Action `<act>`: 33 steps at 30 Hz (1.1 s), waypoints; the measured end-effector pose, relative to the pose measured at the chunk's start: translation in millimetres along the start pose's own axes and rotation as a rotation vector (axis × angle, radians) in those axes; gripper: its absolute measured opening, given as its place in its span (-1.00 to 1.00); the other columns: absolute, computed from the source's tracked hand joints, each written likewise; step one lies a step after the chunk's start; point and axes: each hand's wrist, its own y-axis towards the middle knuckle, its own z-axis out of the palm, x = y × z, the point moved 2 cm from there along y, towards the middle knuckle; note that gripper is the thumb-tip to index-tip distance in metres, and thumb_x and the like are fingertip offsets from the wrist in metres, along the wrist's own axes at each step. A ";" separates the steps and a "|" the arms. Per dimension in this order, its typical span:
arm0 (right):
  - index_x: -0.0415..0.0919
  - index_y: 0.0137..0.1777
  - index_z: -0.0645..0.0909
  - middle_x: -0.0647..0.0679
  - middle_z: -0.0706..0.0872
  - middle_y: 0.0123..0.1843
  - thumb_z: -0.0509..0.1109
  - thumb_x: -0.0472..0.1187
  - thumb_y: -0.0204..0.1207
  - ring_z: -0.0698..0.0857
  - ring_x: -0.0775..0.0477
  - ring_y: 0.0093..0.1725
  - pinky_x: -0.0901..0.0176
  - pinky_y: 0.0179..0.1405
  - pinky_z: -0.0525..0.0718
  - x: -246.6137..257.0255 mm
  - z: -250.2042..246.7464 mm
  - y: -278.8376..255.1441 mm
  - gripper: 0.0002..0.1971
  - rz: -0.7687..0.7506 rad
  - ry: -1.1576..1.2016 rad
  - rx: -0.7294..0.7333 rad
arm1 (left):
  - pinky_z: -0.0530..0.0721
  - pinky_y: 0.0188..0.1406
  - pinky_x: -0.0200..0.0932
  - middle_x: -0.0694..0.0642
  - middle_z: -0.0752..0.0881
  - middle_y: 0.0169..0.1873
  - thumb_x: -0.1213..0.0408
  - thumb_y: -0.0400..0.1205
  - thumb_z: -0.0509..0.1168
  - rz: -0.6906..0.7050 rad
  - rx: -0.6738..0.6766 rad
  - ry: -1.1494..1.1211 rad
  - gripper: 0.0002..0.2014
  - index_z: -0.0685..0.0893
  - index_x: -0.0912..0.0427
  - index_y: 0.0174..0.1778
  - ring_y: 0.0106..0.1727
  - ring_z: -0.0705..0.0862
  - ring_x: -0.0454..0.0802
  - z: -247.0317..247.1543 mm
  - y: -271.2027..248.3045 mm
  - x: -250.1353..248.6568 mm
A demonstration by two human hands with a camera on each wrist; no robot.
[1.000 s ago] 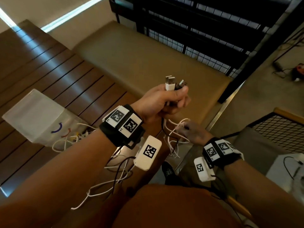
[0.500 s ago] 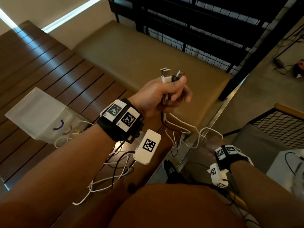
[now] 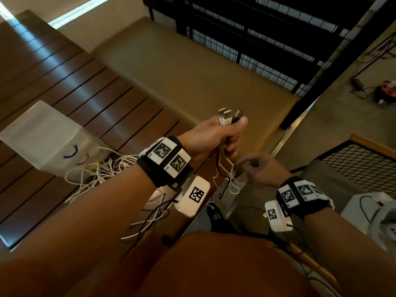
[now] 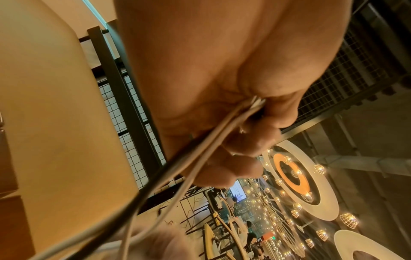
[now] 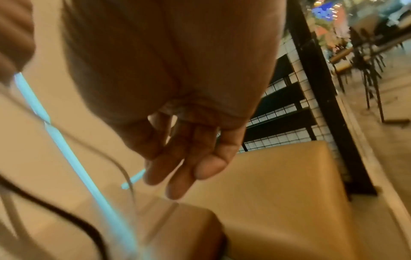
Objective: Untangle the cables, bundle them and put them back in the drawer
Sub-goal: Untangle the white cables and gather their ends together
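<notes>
My left hand (image 3: pixel 230 137) grips a bunch of white and black cables (image 3: pixel 225 174) just below their USB plugs (image 3: pixel 228 116), which stick up above the fist. The loose ends hang down from it in loops. In the left wrist view the fingers (image 4: pixel 251 142) curl round the cables (image 4: pixel 200 149). My right hand (image 3: pixel 257 168) hovers just right of the hanging loops, fingers loosely extended and blurred; in the right wrist view the right hand (image 5: pixel 184 167) holds nothing, with a white cable (image 5: pixel 66 149) to its left. A clear plastic drawer (image 3: pixel 42 138) lies on the slatted wooden table (image 3: pixel 85 93) with a tangle of white cables (image 3: pixel 100 170) spilling from it.
A tan cushioned bench (image 3: pixel 192 71) runs beyond my hands, backed by a black mesh railing (image 3: pixel 257 39). A mesh-seated chair (image 3: pixel 364 163) and a white box (image 3: pixel 375 215) stand at the right. More cables trail under my left forearm over my knee.
My right hand had pulled strands down and to the right, let them go, and has come back up beside the hanging loops. My left hand keeps its grip and has shifted slightly.
</notes>
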 end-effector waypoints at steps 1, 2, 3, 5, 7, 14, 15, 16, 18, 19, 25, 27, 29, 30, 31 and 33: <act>0.02 0.19 0.64 -0.04 0.74 0.01 0.29 -0.34 0.64 0.71 0.30 -0.24 0.45 -0.25 0.60 14.7 -5.2 -1.3 -0.73 -0.073 0.151 -0.030 | 0.58 -0.25 -0.11 0.04 0.44 -0.54 0.05 0.70 0.10 -0.005 -0.001 -0.006 -0.64 0.38 0.14 -0.39 -0.41 0.54 0.08 1.3 0.0 1.5; 0.00 0.21 0.63 -0.03 0.74 0.06 0.31 -0.42 0.60 0.73 0.21 -0.10 0.33 -0.09 0.65 26.9 -7.4 -2.5 -0.67 -0.124 0.265 0.012 | 0.59 -0.25 -0.09 0.02 0.42 -0.54 0.06 0.72 0.09 -0.005 -0.010 -0.012 -0.64 0.40 0.14 -0.37 -0.44 0.52 0.05 2.2 0.2 3.1; -0.03 0.26 0.60 0.00 0.73 0.11 0.34 -0.46 0.56 0.71 0.13 0.03 0.23 0.03 0.66 40.9 -8.0 -5.6 -0.63 -0.131 0.297 0.109 | 0.57 -0.29 -0.08 0.00 0.40 -0.55 0.08 0.75 0.09 -0.004 -0.025 -0.023 -0.64 0.41 0.14 -0.35 -0.47 0.48 0.00 4.4 0.0 3.3; -0.16 0.37 0.54 -0.08 0.67 0.28 0.47 -0.23 0.52 0.66 0.00 0.22 0.11 0.15 0.67 59.0 -0.9 -8.6 -0.58 -0.008 0.029 0.337 | 0.51 -0.41 -0.17 -0.06 0.40 -0.58 0.14 0.78 0.08 0.001 -0.086 0.004 -0.68 0.45 0.15 -0.30 -0.53 0.39 -0.12 5.9 -0.3 4.2; -0.19 0.35 0.56 -0.17 0.67 0.28 0.50 0.02 0.48 0.66 -0.08 0.24 -0.02 0.25 0.66 69.1 13.2 -4.6 -0.50 -0.013 -0.150 0.356 | 0.43 -0.52 -0.28 -0.08 0.41 -0.61 0.23 0.78 0.10 0.030 -0.136 0.068 -0.73 0.51 0.17 -0.24 -0.58 0.36 -0.19 2.7 -2.3 2.7; -0.12 -0.41 0.53 -0.04 0.56 -0.50 0.30 0.19 0.57 0.57 -0.10 -0.44 -0.14 -0.25 0.64 42.2 70.0 31.0 -0.55 -0.022 0.015 0.169 | 0.21 -0.62 -0.24 -0.04 0.39 -0.54 0.31 0.75 0.14 0.163 -0.234 -0.059 -0.80 0.67 0.18 0.13 -0.60 0.26 -0.18 -20.1 -13.5 -2.3; -0.07 -0.46 0.50 -0.01 0.53 -0.52 0.31 0.20 0.56 0.55 -0.05 -0.46 -0.09 -0.28 0.62 37.2 73.5 34.7 -0.55 -0.026 -0.049 0.177 | 0.21 -0.64 -0.27 -0.01 0.39 -0.52 0.31 0.75 0.14 0.163 -0.244 -0.067 -0.79 0.69 0.20 0.07 -0.59 0.26 -0.18 -20.3 -15.4 -1.6; -0.05 -0.50 0.45 0.02 0.49 -0.55 0.33 0.21 0.54 0.51 0.00 -0.48 -0.03 -0.32 0.57 33.1 75.7 38.0 -0.53 -0.032 -0.107 0.184 | 0.22 -0.65 -0.30 0.04 0.39 -0.48 0.32 0.75 0.14 0.167 -0.265 -0.069 -0.79 0.71 0.20 0.02 -0.58 0.26 -0.18 -22.1 -16.4 -1.1; -0.05 -0.47 0.44 0.04 0.51 -0.50 0.42 0.20 0.47 0.53 0.04 -0.44 0.03 -0.31 0.56 27.7 75.7 40.6 -0.56 -0.027 -0.191 0.235 | 0.25 -0.65 -0.34 0.14 0.46 -0.38 0.35 0.73 0.16 0.193 -0.326 -0.096 -0.75 0.76 0.16 -0.09 -0.55 0.28 -0.20 -28.9 -19.9 -4.0; -0.03 -0.40 0.50 0.05 0.58 -0.42 0.49 0.18 0.41 0.60 0.04 -0.36 0.02 -0.24 0.63 25.3 75.4 41.2 -0.63 -0.020 -0.269 0.296 | 0.25 -0.64 -0.36 0.19 0.52 -0.27 0.36 0.73 0.17 0.195 -0.352 -0.120 -0.72 0.78 0.12 -0.14 -0.53 0.31 -0.21 -33.7 -22.5 -6.1; 0.01 0.53 0.39 0.11 0.58 0.31 0.54 -0.21 0.45 0.59 0.11 0.24 0.23 0.19 0.61 61.7 43.2 29.6 -0.34 -0.027 -0.537 0.520 | 0.27 -0.59 -0.38 -0.02 0.44 -0.54 0.16 0.78 0.07 -0.024 -0.252 0.035 -0.65 0.62 0.21 -0.24 -0.51 0.36 -0.15 -54.1 -43.8 3.3; -0.02 0.43 0.52 0.11 0.64 0.21 0.30 -0.32 0.63 0.56 0.22 0.09 0.47 -0.05 0.49 95.7 20.1 29.9 -0.61 -0.163 -0.413 0.368 | 0.28 -0.57 -0.33 -0.04 0.33 -0.60 0.16 0.79 0.03 -0.041 -0.255 0.007 -0.64 0.56 0.22 -0.26 -0.53 0.29 -0.11 -56.7 -49.3 12.0; 0.02 0.19 0.63 0.03 0.69 0.09 0.17 -0.26 0.72 0.61 0.10 0.03 0.31 -0.03 0.55 131.8 1.3 28.9 -0.75 -0.272 -0.058 0.129 | 0.30 -0.54 -0.29 -0.06 0.32 -0.60 0.13 0.78 0.06 -0.042 -0.260 0.012 -0.62 0.59 0.18 -0.27 -0.54 0.25 -0.11 -56.1 -53.4 21.2; 0.04 0.16 0.63 0.02 0.71 0.07 0.14 -0.17 0.74 0.66 0.03 0.05 0.19 0.03 0.61 149.9 -4.7 26.7 -0.77 -0.332 0.129 0.039 | 0.26 -0.55 -0.27 -0.06 0.31 -0.59 0.10 0.76 0.09 -0.040 -0.267 0.023 -0.63 0.63 0.15 -0.29 -0.54 0.23 -0.09 -55.2 -55.0 24.8; 0.04 0.20 0.61 0.00 0.71 0.13 0.10 -0.06 0.75 0.69 0.01 0.13 0.12 0.12 0.65 165.2 -6.4 25.3 -0.75 -0.381 0.253 -0.002 | 0.22 -0.55 -0.24 -0.05 0.31 -0.59 0.10 0.73 0.12 -0.041 -0.275 0.028 -0.64 0.65 0.12 -0.31 -0.54 0.20 -0.08 -54.2 -56.4 27.5; 0.03 0.31 0.59 0.01 0.71 0.22 0.02 0.11 0.73 0.69 0.06 0.21 0.13 0.15 0.66 195.7 -3.7 18.5 -0.62 -0.470 0.272 0.048 | 0.19 -0.56 -0.23 -0.02 0.30 -0.57 0.19 0.73 0.13 -0.042 -0.291 0.026 -0.68 0.63 0.14 -0.31 -0.56 0.20 -0.09 -51.8 -59.3 29.2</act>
